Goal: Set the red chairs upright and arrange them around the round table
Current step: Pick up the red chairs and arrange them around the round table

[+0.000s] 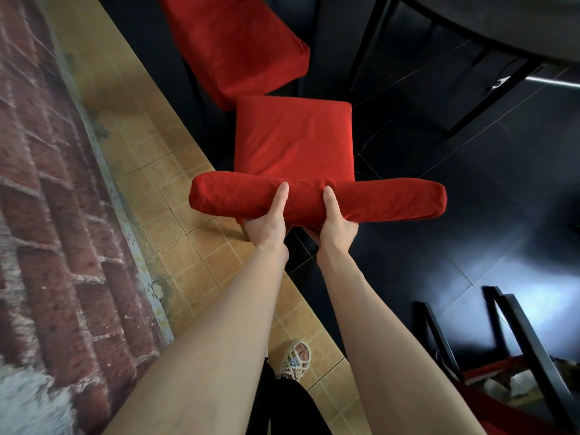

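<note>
Left hand (266, 222) & right hand (338, 222) grip padded backrest (392, 202) of red fabric-covered chair (292, 136), long axis left-right, seat pointing far; dark round table (502, 23) far right.

Daylight glare on glossy black floor (489, 321) lower right; wide-angle bending at edges; brick wall (47, 215) soft, blurred.

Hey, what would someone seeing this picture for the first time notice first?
The upright red chair in the middle, its padded backrest gripped by the left hand and right hand. A second red chair stands just beyond it, near the dark round table at top right. At bottom right, black chair legs slant upward, apparently from a chair lying tipped over.
</note>
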Available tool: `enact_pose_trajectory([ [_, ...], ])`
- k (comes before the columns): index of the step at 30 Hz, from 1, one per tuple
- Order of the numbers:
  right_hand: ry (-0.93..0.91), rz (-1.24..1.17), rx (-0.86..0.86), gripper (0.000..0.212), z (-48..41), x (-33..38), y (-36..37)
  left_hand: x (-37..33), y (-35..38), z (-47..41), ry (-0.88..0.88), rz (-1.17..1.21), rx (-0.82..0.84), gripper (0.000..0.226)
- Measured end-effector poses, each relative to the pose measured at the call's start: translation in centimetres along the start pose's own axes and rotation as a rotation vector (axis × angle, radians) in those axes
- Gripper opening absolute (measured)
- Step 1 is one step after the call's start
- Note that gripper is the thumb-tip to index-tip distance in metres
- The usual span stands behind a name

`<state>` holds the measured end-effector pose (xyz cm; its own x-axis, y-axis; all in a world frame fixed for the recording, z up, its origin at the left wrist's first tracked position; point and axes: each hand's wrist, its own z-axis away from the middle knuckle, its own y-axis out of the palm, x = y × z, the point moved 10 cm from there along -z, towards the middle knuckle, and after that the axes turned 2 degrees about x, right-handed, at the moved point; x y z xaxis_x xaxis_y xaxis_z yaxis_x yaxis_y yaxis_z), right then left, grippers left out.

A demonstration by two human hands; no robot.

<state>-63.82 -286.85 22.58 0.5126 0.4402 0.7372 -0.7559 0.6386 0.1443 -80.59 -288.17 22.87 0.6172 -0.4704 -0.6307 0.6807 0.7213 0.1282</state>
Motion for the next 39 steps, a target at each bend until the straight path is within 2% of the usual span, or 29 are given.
enact_pose_trajectory([
  [15,-0.022,0.019,-0.031,0.094,-2.0,1.0,1.9,-1.8,2.3,-1.9,0.009,-0.013,0.048,0.09],
  [23,-0.018,0.031,-0.041,0.093,-1.8,1.0,1.8,-1.6,2.5,-1.8,-0.014,-0.009,0.086,0.094],
  [29,0.012,0.087,-0.054,0.099,-0.9,1.2,1.6,-1.6,2.2,-1.5,-0.06,-0.053,0.093,0.098],
  [33,0.025,0.11,-0.004,0.086,0.2,1.1,1.3,-0.8,1.9,-0.7,-0.079,-0.073,0.107,0.096],
  [37,-0.021,0.059,-0.018,0.05,1.3,1.6,-1.5,1.2,3.0,1.5,-0.104,-0.182,0.224,0.075],
  [39,-0.05,0.027,-0.054,0.043,1.7,2.4,-3.8,2.4,3.9,3.1,-0.095,-0.26,0.291,0.066],
])
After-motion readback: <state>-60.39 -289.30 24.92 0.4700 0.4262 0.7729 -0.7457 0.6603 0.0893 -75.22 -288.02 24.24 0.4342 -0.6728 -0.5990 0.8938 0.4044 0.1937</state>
